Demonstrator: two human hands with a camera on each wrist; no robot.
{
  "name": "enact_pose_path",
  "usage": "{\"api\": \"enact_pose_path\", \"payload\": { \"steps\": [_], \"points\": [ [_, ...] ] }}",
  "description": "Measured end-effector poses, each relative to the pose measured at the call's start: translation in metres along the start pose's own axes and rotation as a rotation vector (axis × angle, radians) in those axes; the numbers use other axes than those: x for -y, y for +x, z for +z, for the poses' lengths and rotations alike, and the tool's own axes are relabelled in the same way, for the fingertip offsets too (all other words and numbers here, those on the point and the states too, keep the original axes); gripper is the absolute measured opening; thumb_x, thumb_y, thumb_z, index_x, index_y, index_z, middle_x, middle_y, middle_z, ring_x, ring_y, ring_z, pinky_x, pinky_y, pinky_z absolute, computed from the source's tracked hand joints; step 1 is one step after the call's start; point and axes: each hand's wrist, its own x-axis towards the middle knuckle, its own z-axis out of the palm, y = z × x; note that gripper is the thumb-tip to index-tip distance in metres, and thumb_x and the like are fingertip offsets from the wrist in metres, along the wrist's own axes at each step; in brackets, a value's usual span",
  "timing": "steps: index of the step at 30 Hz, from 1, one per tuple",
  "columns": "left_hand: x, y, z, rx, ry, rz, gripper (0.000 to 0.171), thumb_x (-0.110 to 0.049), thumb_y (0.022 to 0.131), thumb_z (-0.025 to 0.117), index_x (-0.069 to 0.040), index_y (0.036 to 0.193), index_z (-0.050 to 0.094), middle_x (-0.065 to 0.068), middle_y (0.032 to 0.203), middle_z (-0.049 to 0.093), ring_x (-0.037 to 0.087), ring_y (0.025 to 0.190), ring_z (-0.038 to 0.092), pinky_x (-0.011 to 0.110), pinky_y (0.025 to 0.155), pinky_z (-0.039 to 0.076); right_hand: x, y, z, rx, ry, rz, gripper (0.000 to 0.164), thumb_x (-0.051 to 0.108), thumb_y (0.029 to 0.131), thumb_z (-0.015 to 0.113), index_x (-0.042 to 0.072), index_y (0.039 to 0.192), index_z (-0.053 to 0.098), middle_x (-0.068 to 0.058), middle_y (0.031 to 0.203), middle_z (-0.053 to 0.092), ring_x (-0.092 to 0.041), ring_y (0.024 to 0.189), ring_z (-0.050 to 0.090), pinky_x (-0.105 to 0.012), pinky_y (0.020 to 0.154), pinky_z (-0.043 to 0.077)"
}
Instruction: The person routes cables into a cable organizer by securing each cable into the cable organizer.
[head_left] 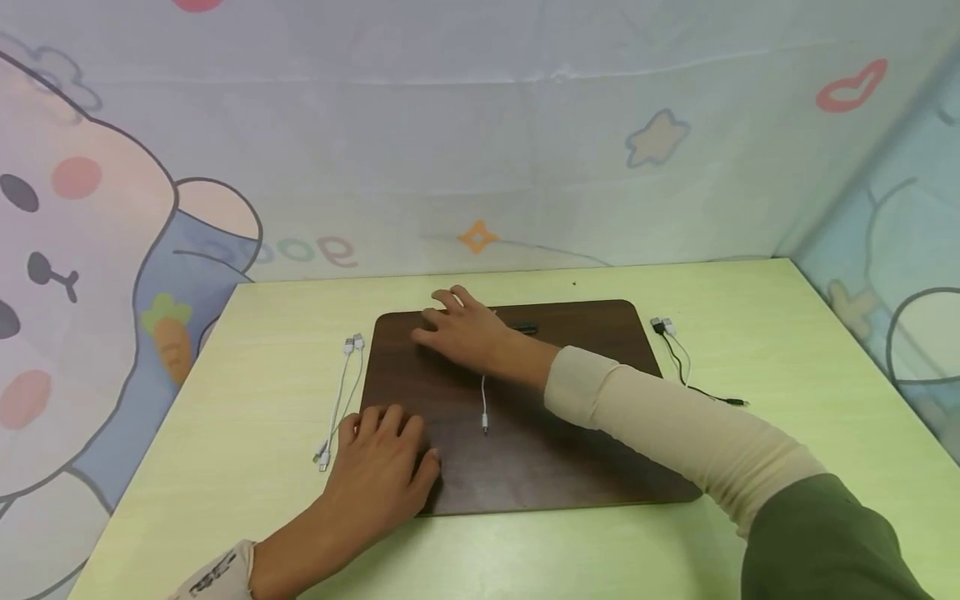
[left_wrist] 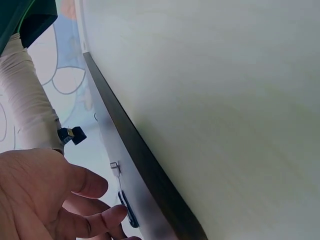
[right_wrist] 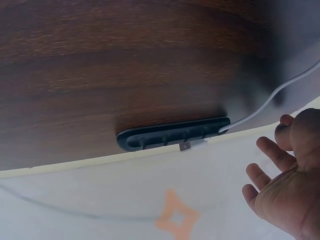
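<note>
A dark brown board (head_left: 555, 467) lies on the table, with a black cable organizer (right_wrist: 170, 134) near its far edge. In the right wrist view a white USB cable (right_wrist: 270, 100) runs through the organizer's right end, and its plug (right_wrist: 187, 146) shows just beyond. The cable's other, small connector (head_left: 485, 422) lies mid-board. My right hand (head_left: 468, 333) hovers over the far part of the board, left of the organizer, fingers loosely spread and holding nothing. My left hand (head_left: 382, 471) is at the board's near left corner, fingers relaxed and holding nothing.
Left of the board, two white USB cables (head_left: 339, 400) lie side by side on the pale table (head_left: 247, 400). To the board's right are a black cable (head_left: 678, 360) and a white cable (head_left: 685, 346). A printed cloth backdrop (head_left: 420, 150) hangs behind the table.
</note>
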Motion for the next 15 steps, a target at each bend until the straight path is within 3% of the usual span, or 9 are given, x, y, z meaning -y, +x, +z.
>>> {"api": "enact_pose_path", "payload": {
  "steps": [10, 15],
  "points": [
    [0.014, -0.008, -0.006, 0.029, -0.032, -0.078, 0.023, -0.032, 0.098, 0.065, -0.018, 0.082, 0.055, 0.007, 0.106, 0.062, 0.038, 0.111, 0.054, 0.062, 0.094, 0.034, 0.005, 0.004, -0.004, 0.006, -0.008, -0.006, 0.052, 0.02, 0.103, 0.065, 0.033, 0.149, 0.044, -0.002, 0.156, 0.05, -0.034, 0.154, 0.034, -0.05, 0.124, 0.03],
    [0.021, -0.012, -0.008, 0.037, -0.044, -0.1, 0.021, -0.03, 0.098, 0.064, -0.018, 0.083, 0.055, 0.007, 0.11, 0.062, 0.04, 0.114, 0.052, 0.063, 0.096, 0.033, 0.01, 0.008, -0.004, -0.009, -0.021, -0.005, 0.047, 0.02, 0.106, 0.059, 0.034, 0.149, 0.045, -0.001, 0.154, 0.051, -0.033, 0.154, 0.036, -0.049, 0.124, 0.031]
  ]
}}
